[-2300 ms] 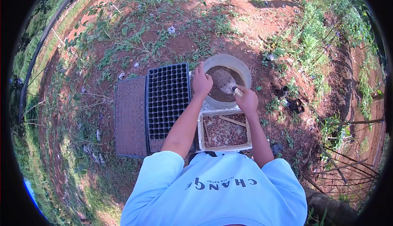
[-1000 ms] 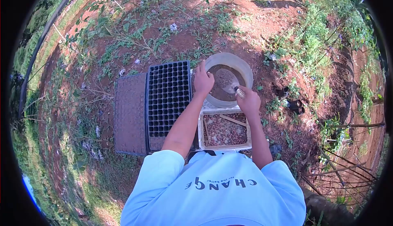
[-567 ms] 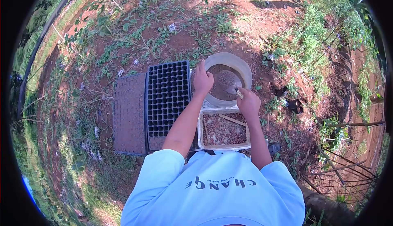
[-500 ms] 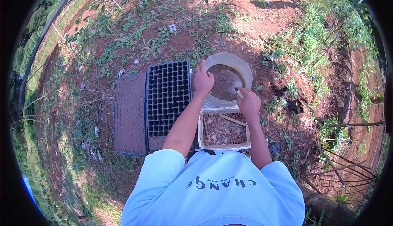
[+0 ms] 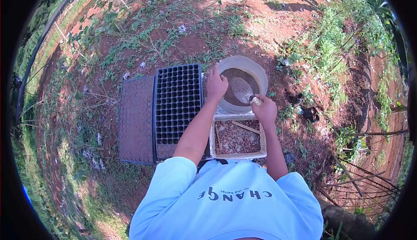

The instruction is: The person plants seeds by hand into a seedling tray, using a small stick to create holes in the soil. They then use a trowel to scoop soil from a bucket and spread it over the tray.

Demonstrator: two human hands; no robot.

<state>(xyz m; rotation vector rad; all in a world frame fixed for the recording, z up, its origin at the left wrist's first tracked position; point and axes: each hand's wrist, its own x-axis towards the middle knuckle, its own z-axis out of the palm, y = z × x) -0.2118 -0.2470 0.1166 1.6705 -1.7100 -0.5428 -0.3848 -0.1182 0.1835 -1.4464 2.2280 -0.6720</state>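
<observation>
My right hand (image 5: 265,109) is closed round the handle of a metal scoop (image 5: 241,88), whose blade lies over dark soil in a round pale basin (image 5: 262,77). On the basin's left rim rests my left hand (image 5: 216,83), its fingers pointing up and partly closed over the edge. Left of that hand stands a black cell tray (image 5: 178,101) with mostly empty cells; its lowest rows hold soil. Below the basin sits a rectangular container (image 5: 211,142) of reddish-brown pieces with thin wooden sticks (image 5: 246,127).
A second tray (image 5: 136,118), filled with soil, lies at the far left. Dark small pots (image 5: 310,113) stand on the ground to the right. Weeds and reddish soil surround everything, with thin branches (image 5: 362,179) at the lower right.
The scoop has turned, and its blade now shows broader and more clearly in the basin. My right hand has turned slightly with it. My left hand has hardly moved.
</observation>
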